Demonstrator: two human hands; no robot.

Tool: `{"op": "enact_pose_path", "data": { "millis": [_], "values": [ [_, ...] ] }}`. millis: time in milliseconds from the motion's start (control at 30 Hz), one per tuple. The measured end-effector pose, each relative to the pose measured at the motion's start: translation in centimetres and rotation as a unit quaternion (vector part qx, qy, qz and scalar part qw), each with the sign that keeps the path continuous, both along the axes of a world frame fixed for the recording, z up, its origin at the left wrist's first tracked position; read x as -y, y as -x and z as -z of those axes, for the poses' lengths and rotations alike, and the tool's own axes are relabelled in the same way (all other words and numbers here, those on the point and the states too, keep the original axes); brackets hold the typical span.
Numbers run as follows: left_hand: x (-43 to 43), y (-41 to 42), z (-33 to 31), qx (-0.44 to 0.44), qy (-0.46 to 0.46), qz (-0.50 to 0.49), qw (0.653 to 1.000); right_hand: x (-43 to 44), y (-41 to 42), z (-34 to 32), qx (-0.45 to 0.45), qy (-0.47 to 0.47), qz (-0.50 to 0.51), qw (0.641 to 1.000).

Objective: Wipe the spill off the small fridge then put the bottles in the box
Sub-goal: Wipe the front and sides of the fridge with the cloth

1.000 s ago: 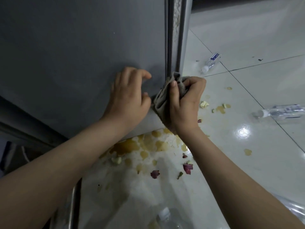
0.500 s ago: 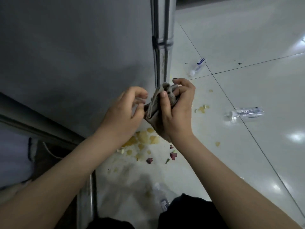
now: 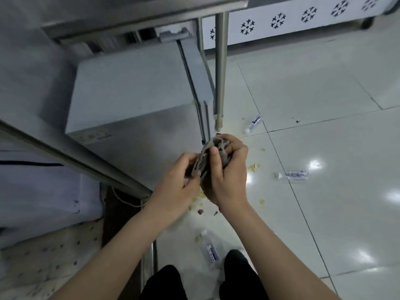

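Tiled floor (image 3: 324,148), scattered bottles (image 3: 295,174), left hand (image 3: 179,180) and right hand (image 3: 229,176) fingers (image 3: 214,155) clutching cloth (image 3: 206,158)

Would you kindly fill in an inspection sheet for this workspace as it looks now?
Surface: tiled floor, with yellowish spill near the small fridge.
Job's things: cloth bunched up; far bottle, right bottle and near bottle all lying on the floor; box: nothing seen.
Clutter: reddish scraps among the spill.
Grips: left hand and right hand both hold the cloth.
Cables: thin cord on the floor left of the hands.
Surroundings: metal table leg beside the fridge; white snowflake panel behind.
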State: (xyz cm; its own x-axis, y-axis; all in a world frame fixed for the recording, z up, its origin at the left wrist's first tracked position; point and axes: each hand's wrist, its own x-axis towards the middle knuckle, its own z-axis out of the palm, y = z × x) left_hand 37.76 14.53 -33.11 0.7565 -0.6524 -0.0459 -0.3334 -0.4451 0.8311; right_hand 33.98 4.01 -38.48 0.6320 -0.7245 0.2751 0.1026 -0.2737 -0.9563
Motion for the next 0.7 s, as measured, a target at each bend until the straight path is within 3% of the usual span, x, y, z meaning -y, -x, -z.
{"op": "enact_pose_path", "data": {
  "millis": [300, 533, 700],
  "values": [
    [0.8, 6.1, -17.6, 0.017, 0.053, -0.047, 0.997, 0.9, 5.6, -19.1, 0.011, -0.007, -0.028, 1.0],
    [-0.7, 11.2, -23.4, -0.014, 0.151, -0.064, 0.986, 0.6, 11.1, -26.5, 0.033, 0.041, -0.019, 0.998],
    [-2.0, 14.0, -27.9, 0.012, 0.199, -0.119, 0.973, 0.6, 14.8, -31.4, 0.03, 0.062, -0.034, 0.997]
  ]
}}
